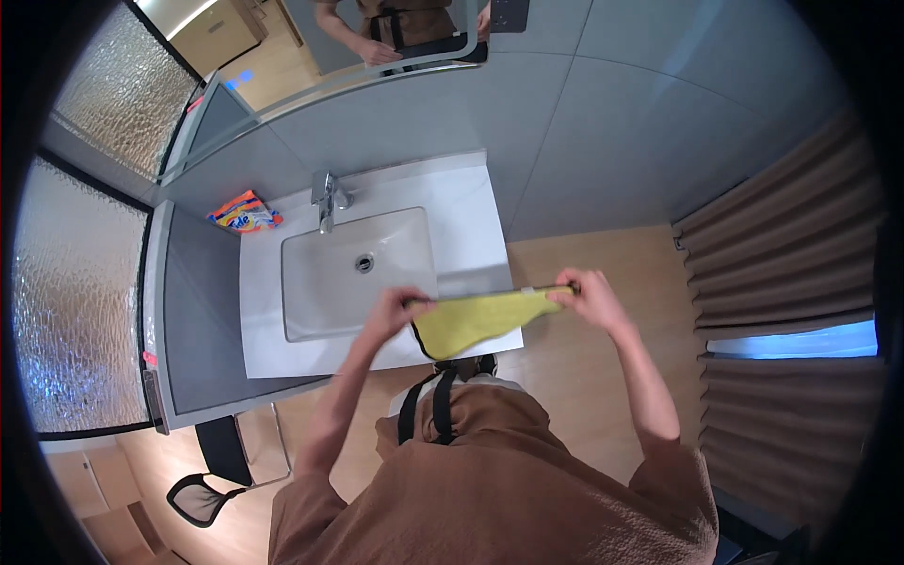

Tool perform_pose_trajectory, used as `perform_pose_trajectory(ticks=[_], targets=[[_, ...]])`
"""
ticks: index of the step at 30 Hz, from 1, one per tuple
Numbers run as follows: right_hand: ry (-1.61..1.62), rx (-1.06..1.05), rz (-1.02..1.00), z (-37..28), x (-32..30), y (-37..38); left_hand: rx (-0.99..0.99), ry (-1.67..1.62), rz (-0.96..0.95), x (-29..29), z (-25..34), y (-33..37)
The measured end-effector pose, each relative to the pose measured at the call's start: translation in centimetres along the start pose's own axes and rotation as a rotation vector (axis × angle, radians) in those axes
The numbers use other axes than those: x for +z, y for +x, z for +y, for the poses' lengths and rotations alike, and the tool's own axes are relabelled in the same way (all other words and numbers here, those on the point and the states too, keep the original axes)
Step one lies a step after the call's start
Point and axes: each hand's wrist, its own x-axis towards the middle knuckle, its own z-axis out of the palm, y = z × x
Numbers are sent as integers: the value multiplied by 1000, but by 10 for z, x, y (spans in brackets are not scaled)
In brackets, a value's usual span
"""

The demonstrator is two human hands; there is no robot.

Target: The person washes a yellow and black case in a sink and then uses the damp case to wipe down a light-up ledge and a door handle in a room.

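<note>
Two bare hands, well apart, on one yellow cloth [476,322] with dark edging. Clamped on its upper left corner with the left hand [392,313], thumb and fingers together; clamped likewise on its right end with the right hand [591,298]. Stretched between them along a fairly straight upper edge, narrowing toward the right and drooping to a rounded lower left corner. Located in front of the torso, in view over the right front part of a white counter [466,221] and, at the right end, over the wooden floor [603,414]. Cannot tell whether touching the counter below. Just to the left, a pale rectangular basin [315,306] with a round drain [364,265]. Behind the basin, a chrome faucet [325,200]; near the counter's back left corner, an orange and blue package [247,214]. Above, on the grey wall [527,122], a mirror [330,52] with part of a person reflected. Well off to the right, brown curtains [782,250]; at lower left, a black chair [224,452].
</note>
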Motion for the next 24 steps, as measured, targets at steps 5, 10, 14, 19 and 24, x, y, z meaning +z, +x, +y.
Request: perform_pose_trajectory(ticks=[5, 10, 14, 19, 24], targets=[[10, -216, 101, -11, -19, 110, 197, 127, 225, -70, 4, 89], [-164, -354, 280, -6, -33, 170, 455, 337, 378, -86, 35, 135], [-378, -535, 376, 41, 23, 190, 529, 601, 395, -48, -34, 139], [-652, -212, 122, 151, 141, 128, 225, 789, 80, 51, -136, 68], [-492, -240, 156, 160, 162, 22, 250, 743, 88, 73, -99, -28]])
